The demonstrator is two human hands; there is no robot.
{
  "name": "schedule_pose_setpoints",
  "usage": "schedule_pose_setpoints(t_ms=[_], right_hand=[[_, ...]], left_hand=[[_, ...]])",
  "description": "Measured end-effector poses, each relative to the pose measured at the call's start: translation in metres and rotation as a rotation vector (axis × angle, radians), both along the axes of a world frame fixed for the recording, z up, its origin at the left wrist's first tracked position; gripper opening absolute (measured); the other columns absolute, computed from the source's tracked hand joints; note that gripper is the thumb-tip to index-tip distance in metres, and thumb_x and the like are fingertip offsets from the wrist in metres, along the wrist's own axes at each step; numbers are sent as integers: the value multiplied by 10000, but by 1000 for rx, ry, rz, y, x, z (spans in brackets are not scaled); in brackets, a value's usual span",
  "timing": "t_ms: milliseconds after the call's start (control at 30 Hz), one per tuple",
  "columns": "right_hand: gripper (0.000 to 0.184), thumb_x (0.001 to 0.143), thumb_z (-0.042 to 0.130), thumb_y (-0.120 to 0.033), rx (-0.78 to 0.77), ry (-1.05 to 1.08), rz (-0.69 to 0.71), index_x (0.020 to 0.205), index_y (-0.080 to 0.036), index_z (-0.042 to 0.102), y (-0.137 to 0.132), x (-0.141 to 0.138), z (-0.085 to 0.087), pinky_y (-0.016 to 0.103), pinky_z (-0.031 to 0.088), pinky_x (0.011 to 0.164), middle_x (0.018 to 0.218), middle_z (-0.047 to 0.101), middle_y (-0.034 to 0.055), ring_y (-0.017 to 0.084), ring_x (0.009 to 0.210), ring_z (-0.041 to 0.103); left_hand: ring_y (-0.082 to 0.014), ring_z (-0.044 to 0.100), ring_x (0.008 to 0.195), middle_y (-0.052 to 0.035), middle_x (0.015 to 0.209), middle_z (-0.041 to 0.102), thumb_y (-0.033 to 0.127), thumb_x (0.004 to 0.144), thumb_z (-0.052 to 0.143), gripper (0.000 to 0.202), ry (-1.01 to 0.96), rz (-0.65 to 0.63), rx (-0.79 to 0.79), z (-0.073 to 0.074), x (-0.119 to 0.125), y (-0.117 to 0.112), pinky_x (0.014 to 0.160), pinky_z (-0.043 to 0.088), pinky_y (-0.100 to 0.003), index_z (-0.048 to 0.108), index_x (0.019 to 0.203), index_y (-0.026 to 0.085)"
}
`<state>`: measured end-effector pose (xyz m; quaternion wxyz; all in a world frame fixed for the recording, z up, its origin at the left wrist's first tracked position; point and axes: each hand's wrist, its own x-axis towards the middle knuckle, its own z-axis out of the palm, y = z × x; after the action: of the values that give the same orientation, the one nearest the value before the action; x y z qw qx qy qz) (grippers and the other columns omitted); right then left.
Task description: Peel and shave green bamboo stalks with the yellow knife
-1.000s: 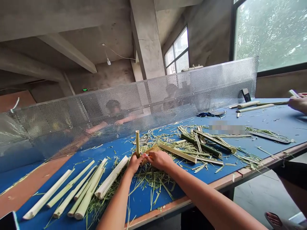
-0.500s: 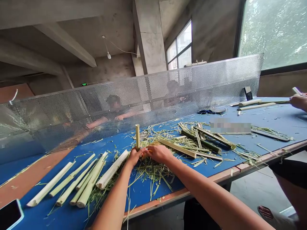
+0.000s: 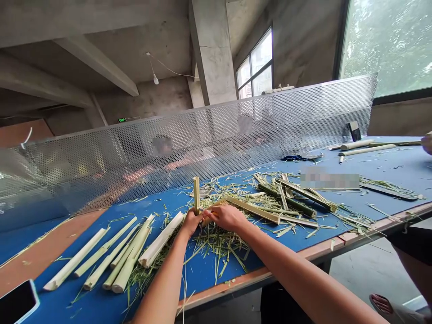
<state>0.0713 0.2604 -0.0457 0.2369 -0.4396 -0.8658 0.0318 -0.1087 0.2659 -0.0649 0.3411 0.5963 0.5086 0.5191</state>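
My left hand is closed around the lower part of a split bamboo piece, which stands nearly upright above the fingers. My right hand is closed too, its fingers pressed up against the left hand at the foot of that piece. A small pale edge shows between the fingers, but what the right hand grips is mostly hidden. Beneath both hands lies a heap of green and yellow bamboo shavings. Just left of them rests a wide split bamboo length.
Several peeled bamboo pieces lie at left, near a phone. Split bamboo pieces pile up at right. A perforated metal screen runs along the back of the blue table. A co-worker's hand shows at the right edge.
The whole view has shifted slightly, so things sit a little further right. My hands keep nearly the same place and hold. The co-worker's hand has moved partly out at the right edge.
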Motion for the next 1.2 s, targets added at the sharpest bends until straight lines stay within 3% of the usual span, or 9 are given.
schedule_pose_setpoints(t_ms=[467,667,867,1200], right_hand=[[612,922,251,-662,-21,-29,-55,1095,-262,681,4,-1,3,265,448,648,941,730,100,223,841,687],[568,931,270,-629,45,-27,-47,1015,-260,693,11,-1,-4,269,434,607,872,731,92,230,779,692],[545,927,291,-630,77,-29,-66,974,-264,692,12,1,-4,263,413,572,801,722,80,224,721,683],[522,928,313,-624,54,-11,-76,1001,-265,684,6,1,-1,264,439,627,861,731,75,216,768,686]], left_hand=[[-98,445,431,27,442,511,640,555,716,500,40,-32,-10,-4,-6,15,498,349,-241,578,576,160],[-96,459,446,33,457,507,614,553,738,485,12,-65,-19,-6,-7,16,511,376,-240,559,563,163],[-77,399,382,43,409,454,640,568,724,522,8,-82,-36,-6,-6,13,437,317,-231,507,499,170],[-81,427,419,44,429,492,557,515,790,477,-42,-37,-16,-6,-6,12,482,350,-231,529,586,164]])
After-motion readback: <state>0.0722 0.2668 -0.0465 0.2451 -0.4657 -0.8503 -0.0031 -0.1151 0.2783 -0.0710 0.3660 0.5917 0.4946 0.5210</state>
